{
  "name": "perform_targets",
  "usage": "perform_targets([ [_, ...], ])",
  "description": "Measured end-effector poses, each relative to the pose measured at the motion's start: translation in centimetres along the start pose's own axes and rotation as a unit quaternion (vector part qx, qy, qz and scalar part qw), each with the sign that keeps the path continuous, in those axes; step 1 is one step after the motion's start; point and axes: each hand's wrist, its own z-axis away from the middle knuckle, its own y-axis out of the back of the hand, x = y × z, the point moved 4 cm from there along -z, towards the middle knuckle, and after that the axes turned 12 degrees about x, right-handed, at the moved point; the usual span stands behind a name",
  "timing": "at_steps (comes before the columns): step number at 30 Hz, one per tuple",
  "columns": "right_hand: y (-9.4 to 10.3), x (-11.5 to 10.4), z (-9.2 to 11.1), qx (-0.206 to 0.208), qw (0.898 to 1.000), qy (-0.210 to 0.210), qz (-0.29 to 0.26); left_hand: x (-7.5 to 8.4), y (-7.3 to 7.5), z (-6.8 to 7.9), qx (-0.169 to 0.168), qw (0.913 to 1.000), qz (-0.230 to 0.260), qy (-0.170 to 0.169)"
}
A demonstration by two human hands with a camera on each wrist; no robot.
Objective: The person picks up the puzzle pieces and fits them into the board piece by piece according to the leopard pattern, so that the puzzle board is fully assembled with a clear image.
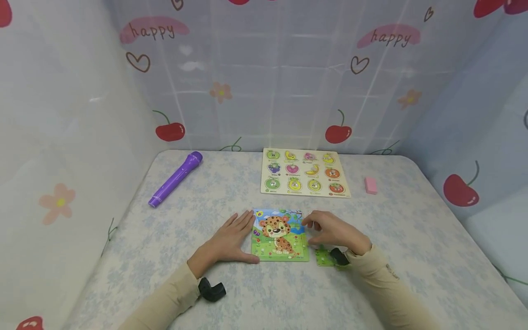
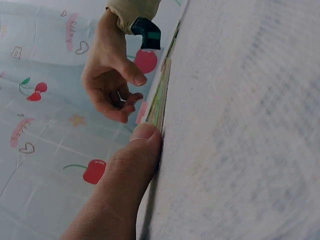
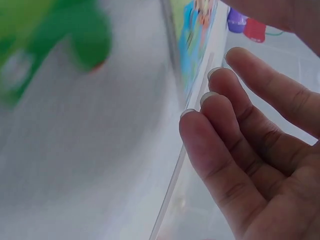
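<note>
A square leopard picture puzzle (image 1: 277, 250) lies on the table between the two hands. My left hand (image 1: 230, 240) rests along its left side, fingertips at the upper left edge and thumb at the lower left corner. In the left wrist view, the left thumb (image 2: 137, 155) sits right at the edge of the board. My right hand (image 1: 332, 229) hovers at the puzzle's right edge with fingers loosely bent. Nothing shows between these fingers (image 3: 205, 142) in the right wrist view. A green puzzle piece (image 1: 324, 258) lies under the right wrist, partly hidden.
Behind the puzzle lies a fruit peg board (image 1: 305, 190). A pink block (image 1: 371, 185) is to its right, and a purple toy microphone (image 1: 175, 179) lies at the back left. Printed curtains (image 1: 264, 105) surround the table. Black cameras are strapped to both wrists.
</note>
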Motion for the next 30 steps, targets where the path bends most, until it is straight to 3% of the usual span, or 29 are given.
perform_targets([
  [30, 3.9, 7.5, 6.4, 0.044, 0.996, -0.078, 0.020, -0.2, -0.2, -0.1, -0.006, 1.0000, -0.001, -0.001],
])
